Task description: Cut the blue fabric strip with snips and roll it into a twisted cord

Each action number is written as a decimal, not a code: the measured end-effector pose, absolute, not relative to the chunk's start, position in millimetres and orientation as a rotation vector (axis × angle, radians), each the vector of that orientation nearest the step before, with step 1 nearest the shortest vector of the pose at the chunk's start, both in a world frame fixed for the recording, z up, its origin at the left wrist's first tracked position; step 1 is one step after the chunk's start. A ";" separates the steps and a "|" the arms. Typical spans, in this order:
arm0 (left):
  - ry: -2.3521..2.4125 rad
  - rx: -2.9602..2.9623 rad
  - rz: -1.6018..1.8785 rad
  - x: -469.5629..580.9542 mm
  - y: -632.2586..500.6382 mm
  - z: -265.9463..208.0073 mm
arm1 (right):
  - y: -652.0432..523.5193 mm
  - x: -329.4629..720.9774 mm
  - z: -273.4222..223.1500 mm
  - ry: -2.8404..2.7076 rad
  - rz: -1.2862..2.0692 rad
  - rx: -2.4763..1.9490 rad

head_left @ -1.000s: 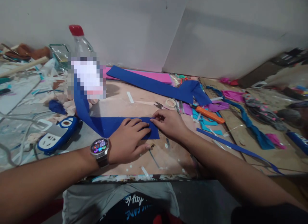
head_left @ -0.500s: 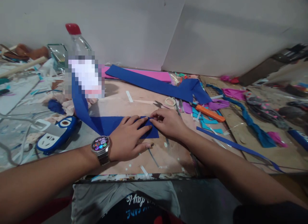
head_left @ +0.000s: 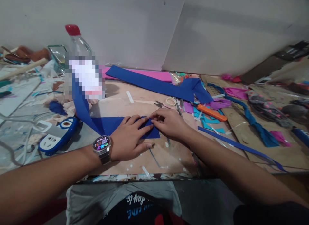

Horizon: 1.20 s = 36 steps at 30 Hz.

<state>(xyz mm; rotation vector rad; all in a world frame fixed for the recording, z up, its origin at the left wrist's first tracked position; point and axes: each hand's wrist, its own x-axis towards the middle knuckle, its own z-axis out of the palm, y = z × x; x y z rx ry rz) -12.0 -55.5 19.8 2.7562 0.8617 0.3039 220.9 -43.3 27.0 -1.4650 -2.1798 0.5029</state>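
A strip of dark blue fabric lies across the board, and its left end rises in a fold toward the bottle. My left hand rests on the strip with fingers spread, pressing it down. At the strip's right end is my right hand, its thumb and index finger pinched together at the upper edge. What lies between those fingertips is hidden or too small to make out. Beyond my hands, a second blue strip lies over a flat pink piece.
A clear bottle with a red cap stands back left. Left of my wrist sits a blue and white power strip with cables. An orange utility knife, a tape roll and colored scraps lie to the right. A wall rises behind.
Both hands keep nearly the same place on the blue strip. The whole view has shifted very slightly.
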 end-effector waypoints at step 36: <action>0.889 2.764 0.255 -15.2 -57.0 21.0 | -33.0 241.6 30.9 -2.481 0.541 -1.138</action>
